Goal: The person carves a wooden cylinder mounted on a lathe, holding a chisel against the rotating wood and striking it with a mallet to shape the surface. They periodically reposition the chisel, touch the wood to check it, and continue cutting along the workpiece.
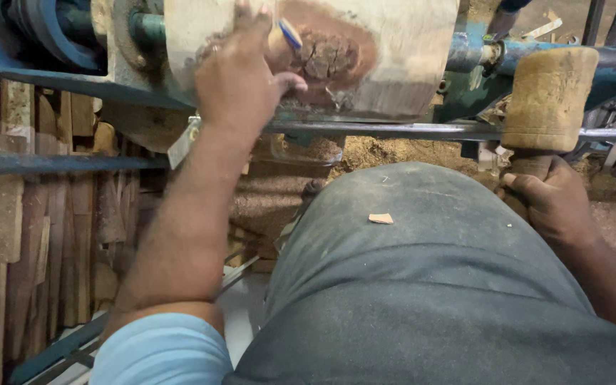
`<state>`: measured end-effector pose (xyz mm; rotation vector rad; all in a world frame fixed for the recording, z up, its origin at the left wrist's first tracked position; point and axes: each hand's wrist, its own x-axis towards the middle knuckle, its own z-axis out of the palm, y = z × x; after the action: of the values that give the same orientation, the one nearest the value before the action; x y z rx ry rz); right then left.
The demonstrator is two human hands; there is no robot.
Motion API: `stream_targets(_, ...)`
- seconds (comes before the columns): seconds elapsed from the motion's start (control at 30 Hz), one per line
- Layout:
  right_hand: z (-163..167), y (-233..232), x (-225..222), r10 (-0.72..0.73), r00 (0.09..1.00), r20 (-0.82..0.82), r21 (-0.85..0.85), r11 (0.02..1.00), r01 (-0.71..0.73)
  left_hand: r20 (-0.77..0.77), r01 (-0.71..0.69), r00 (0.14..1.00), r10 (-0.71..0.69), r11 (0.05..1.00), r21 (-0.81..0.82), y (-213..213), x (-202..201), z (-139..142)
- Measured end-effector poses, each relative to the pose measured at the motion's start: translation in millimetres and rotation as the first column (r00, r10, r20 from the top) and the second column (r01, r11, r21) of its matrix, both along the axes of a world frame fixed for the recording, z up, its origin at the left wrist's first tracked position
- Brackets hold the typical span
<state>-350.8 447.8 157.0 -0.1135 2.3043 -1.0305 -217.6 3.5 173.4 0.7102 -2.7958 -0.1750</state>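
Against the pale round wooden log (393,57), my left hand (240,85) presses a blue-tipped pencil (290,32); right hand (554,203) grips the raised wooden mallet (547,100), unstruck.

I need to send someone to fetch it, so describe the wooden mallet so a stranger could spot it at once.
Start at the big pale wood block mounted on the blue-green lathe at the top of the view. Follow the grey metal rail rightward to the right hand, which grips a short handle. Above it stands the wooden mallet: its tan, barrel-shaped head is the only such piece among metal parts.
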Motion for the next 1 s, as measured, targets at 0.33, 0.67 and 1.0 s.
stream_targets(0.33,-16,14,-4,0.12,0.98,-0.162,0.108,0.989,-0.103,0.293,-0.138,0.956,-0.013,0.862,0.488,-70,-91,15)
stream_targets(0.67,-51,66,6,0.523,0.611,-0.594,0.403,0.851,-0.337,0.274,0.107,0.951,-0.144,0.983,0.146,-116,-158,-9)
stream_targets(1.0,-25,54,16,-0.276,0.957,-0.087,-0.032,0.961,0.274,0.02,0.153,0.988,-0.155,0.985,0.08,-34,-183,68)
